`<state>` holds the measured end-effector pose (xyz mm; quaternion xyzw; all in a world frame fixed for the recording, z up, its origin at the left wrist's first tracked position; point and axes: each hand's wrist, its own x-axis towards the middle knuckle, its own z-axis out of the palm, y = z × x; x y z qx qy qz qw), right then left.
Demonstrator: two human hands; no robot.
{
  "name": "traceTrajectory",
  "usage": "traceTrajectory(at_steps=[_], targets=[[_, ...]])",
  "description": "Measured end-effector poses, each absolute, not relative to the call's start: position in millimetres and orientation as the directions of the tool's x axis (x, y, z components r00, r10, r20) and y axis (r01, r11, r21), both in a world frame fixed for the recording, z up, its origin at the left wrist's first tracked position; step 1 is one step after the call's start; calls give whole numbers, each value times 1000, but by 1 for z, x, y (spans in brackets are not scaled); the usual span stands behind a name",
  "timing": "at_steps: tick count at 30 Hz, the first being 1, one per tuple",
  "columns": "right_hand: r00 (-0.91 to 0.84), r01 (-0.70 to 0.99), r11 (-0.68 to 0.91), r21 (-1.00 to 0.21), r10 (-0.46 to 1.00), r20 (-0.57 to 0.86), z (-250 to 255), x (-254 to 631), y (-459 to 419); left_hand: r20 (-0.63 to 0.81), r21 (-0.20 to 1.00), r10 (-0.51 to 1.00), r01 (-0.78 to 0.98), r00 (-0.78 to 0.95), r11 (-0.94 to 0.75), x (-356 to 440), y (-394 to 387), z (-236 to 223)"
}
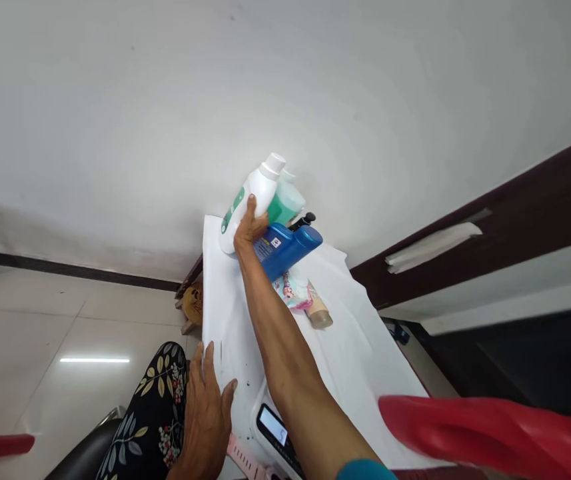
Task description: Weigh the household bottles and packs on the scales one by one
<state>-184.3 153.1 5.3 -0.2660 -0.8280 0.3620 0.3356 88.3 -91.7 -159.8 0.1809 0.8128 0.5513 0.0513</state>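
My right hand (252,225) is closed on the side of a white bottle (259,189) with a white cap and a green label, at the far end of the table by the wall. The bottle leans in view, and the far fingers are partly hidden. Right beside that hand are blue bottles (290,252); a green bottle (285,203) and a black pump top (306,220) show behind them. My left hand (208,407) lies at the table's left edge with fingers apart, holding nothing. Close to it is a digital scale (278,433) with a lit display, partly covered by my right forearm.
A white cloth (355,340) covers the table. On it lie a pink printed packet (292,291), a beige tube (318,310) and a pink strap (245,457). A red chair part (475,423) overlaps the right side. The wall (165,133) stands directly behind the bottles.
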Motion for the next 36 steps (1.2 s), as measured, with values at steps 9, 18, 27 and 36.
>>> traceTrajectory(at_steps=[9,18,27,36], targets=[[-471,227,446,-866,828,303,24,-169,116,152,906,406,291,-901,306,77,-100,-144],[-415,405,699,-590,715,563,63,22,171,208,884,448,363,-869,294,69,-106,-134],[-349,795,223,-564,929,-126,-2,109,233,244,860,487,419,-839,292,60,-110,-127],[-247,759,-7,-651,922,-298,8,128,244,264,806,515,480,-816,346,57,-113,-123]])
